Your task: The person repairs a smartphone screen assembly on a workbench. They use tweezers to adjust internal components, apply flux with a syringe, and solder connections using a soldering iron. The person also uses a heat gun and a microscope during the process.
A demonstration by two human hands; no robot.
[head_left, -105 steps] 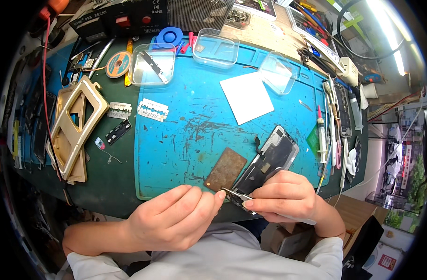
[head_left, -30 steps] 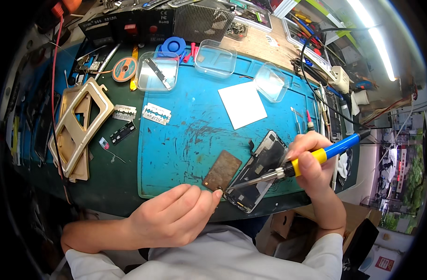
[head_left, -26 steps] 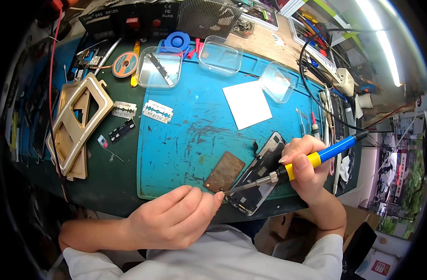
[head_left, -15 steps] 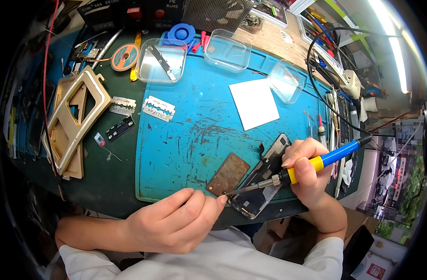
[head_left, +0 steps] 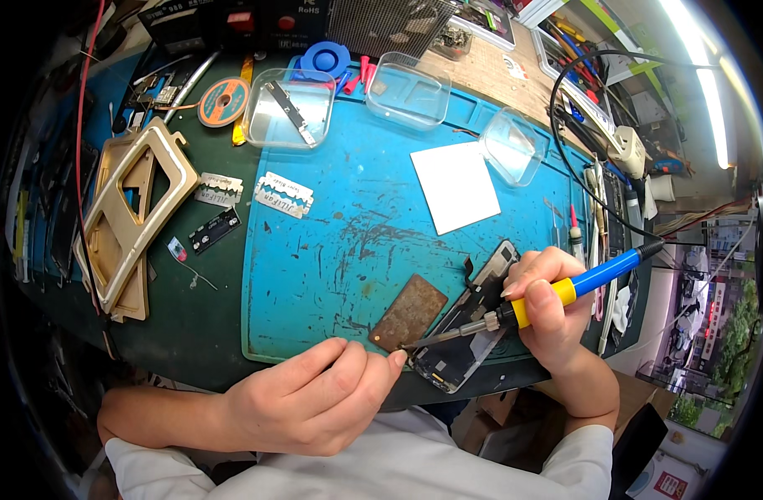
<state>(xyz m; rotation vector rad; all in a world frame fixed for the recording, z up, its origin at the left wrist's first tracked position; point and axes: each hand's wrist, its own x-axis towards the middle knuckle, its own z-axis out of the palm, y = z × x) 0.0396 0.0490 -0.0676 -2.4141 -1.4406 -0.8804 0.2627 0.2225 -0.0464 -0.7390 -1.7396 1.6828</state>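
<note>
Right fingers [head_left: 546, 265] gripping blue-and-yellow soldering iron [head_left: 608, 273], left fingers [head_left: 366, 382] near its tip [head_left: 427, 340], brown plate [head_left: 409, 312] alongside

— From where is the scene viewed?
— From the wearer's head, through a wide fisheye lens.
— Which way is it turned?
— Downward; the flat dark-green surface [head_left: 190, 329], bare left hand [head_left: 315, 396] and bare right hand [head_left: 552, 315] are framed close.

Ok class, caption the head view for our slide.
Right hand holds a blue-yellow soldering iron, its tip near the left hand, a brown rectangular plate and a phone screen assembly.
</note>
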